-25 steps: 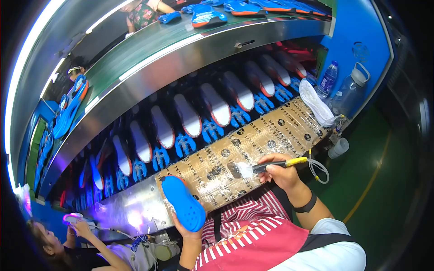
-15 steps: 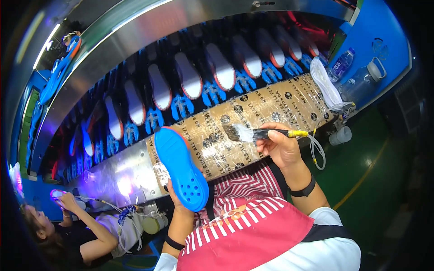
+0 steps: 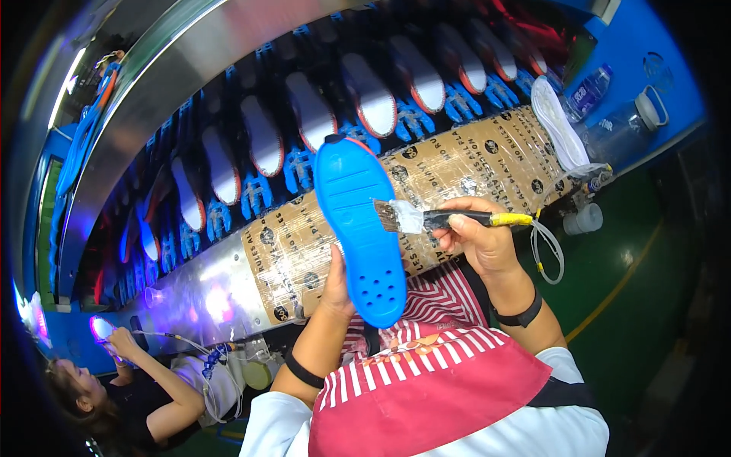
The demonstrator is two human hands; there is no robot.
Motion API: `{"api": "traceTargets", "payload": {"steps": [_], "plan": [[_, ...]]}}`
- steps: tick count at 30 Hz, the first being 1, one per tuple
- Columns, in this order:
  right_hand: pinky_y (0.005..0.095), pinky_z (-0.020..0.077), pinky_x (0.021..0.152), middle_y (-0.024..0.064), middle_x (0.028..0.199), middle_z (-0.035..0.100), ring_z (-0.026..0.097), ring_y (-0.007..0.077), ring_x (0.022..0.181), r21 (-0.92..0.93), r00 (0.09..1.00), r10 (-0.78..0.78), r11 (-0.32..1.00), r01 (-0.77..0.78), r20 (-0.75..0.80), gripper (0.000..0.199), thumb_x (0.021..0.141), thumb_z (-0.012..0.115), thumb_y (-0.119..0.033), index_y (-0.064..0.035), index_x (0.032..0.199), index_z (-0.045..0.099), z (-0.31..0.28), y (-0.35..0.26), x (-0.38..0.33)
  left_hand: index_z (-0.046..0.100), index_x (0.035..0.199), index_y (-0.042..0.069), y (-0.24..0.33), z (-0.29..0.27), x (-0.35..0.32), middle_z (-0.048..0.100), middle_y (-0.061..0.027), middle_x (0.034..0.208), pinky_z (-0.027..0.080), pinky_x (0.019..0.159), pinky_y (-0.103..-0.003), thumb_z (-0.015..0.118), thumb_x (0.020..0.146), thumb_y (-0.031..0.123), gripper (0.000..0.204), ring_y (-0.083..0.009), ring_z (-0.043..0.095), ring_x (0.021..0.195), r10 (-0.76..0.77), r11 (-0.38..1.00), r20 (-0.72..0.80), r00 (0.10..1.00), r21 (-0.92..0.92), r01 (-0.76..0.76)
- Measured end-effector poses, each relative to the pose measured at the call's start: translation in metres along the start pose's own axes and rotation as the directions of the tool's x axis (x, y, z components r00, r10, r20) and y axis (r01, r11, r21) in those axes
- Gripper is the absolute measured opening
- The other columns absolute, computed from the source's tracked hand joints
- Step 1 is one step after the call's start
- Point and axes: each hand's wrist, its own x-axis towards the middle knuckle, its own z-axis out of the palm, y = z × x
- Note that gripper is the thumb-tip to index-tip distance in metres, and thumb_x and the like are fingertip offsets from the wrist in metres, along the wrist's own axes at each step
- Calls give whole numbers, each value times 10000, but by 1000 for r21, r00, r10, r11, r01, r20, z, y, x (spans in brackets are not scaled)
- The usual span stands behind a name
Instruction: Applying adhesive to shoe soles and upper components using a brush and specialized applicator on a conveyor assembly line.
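Note:
My left hand [image 3: 336, 283] is closed round the side of a blue shoe-sole-shaped form [image 3: 356, 228], which has cross ridges, small round holes at its near end and a red edge at its far end. Most of those fingers are hidden behind it. In my right hand [image 3: 486, 238] is a brush [image 3: 436, 219] with a black handle, yellow tape and a thin clear tube at its end. Its dark bristles, white above, overlap the right edge of the form; whether they touch it I cannot tell.
Beneath my hands runs a ledge covered in printed brown tape [image 3: 487, 164]. Behind it, white shoe uppers [image 3: 377, 110] hang in a row over blue clamps. A white upper [image 3: 560, 126], a bottle [image 3: 590, 91] and a clear jug [image 3: 628, 129] stand right. A co-worker [image 3: 145, 396] works at left.
The blue form has moved right and away from me, and stands more upright. The brush bristles now overlap its edge; before, they were apart from it. The whole view has shifted slightly.

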Motion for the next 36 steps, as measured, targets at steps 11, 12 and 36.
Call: {"api": "traceTargets", "payload": {"steps": [11, 12, 36], "plan": [[196, 467, 567, 106, 788, 650, 590, 98, 621, -84, 996, -30, 996, 23, -85, 236, 812, 595, -58, 46, 1024, 599, -18, 16, -38, 334, 1332, 36, -46, 11, -12, 513, -211, 1199, 467, 883, -469, 248, 900, 574, 695, -337, 545, 1064, -88, 995, -43, 995, 36, 90], [189, 465, 570, 93, 795, 648, 584, 88, 625, -89, 997, -49, 995, 43, -65, 257, 811, 606, -68, 48, 1040, 595, -13, 25, -40, 346, 1324, 32, -43, 8, -20, 514, -213, 1198, 470, 877, -470, 251, 903, 568, 689, -343, 543, 1066, -71, 997, -80, 994, 32, 74], [188, 455, 602, 65, 824, 636, 573, 70, 699, -246, 993, -76, 965, 97, 90, 327, 890, 564, -219, 35, 1097, 574, 85, 134, -65, 570, 1017, 61, -24, -4, -106, 565, 10, 830, 409, 726, -250, 571, 888, 262, 239, -74, 510, 783, 409, 900, -403, 819, 326, -290]]}}
